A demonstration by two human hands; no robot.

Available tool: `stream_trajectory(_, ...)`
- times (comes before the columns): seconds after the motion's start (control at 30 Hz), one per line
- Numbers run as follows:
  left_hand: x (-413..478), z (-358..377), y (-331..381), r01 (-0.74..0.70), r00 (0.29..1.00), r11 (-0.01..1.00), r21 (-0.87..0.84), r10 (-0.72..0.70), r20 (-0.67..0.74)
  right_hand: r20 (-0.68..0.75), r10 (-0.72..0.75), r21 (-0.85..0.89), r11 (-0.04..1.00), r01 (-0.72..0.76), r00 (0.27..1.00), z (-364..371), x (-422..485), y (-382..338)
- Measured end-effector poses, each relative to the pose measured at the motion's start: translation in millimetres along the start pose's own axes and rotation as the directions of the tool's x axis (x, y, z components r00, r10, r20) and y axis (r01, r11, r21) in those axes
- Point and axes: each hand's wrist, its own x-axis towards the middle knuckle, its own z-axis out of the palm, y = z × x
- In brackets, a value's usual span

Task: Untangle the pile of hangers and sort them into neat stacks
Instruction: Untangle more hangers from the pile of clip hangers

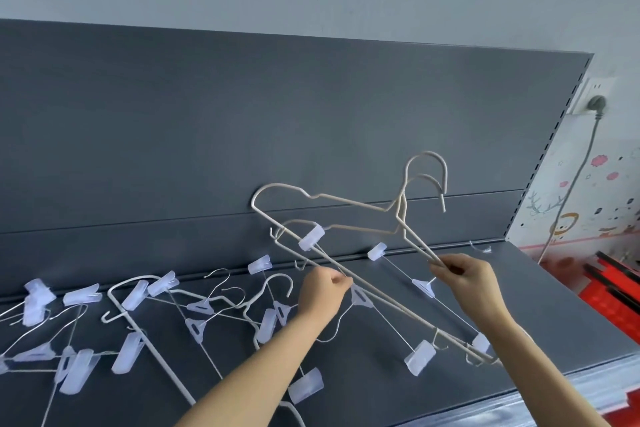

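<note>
Both forearms reach up from the near edge. The left hand (323, 291) pinches the bottom bar of two cream wire hangers (349, 208); the right hand (467, 276) grips their sloping side. They are raised, tilted, hooks far-right, above tangled clip hangers (138, 315) spread across the dark shelf (554, 305).

A dark grey shelf (540, 291) with a tall grey back panel (242, 114) carries everything. Below and to the left of the left hand's fingers (337, 282) a tangled pile of hangers (145, 315) lies flat on it: thin wire hangers with translucent clips, and a thicker white hanger (152, 347) running diagonally among them. More clip hangers (391, 319) lie on the shelf under and between both hands, beneath the right hand's fingers (450, 267). Further right of those fingers, the shelf surface is bare
</note>
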Motion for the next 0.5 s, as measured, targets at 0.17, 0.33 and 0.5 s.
stream_trajectory(0.17,3.1,8.7,12.0,0.178,0.984,0.915,-0.363,-0.173,0.045,-0.03,-0.031,0.039,0.999,0.032,0.999,-4.7,1.0,-4.6)
stream_trajectory(0.33,1.4,9.9,16.2,0.15,0.989,0.903,-0.403,-0.135,0.065,-0.058,-0.04,0.068,0.997,0.044,0.998,-7.8,2.8,-4.0)
stream_trajectory(0.5,-2.0,9.5,16.2,0.089,0.996,0.916,-0.39,-0.088,0.02,-0.098,-0.043,0.083,0.995,0.052,0.994,-10.7,4.8,-3.6)
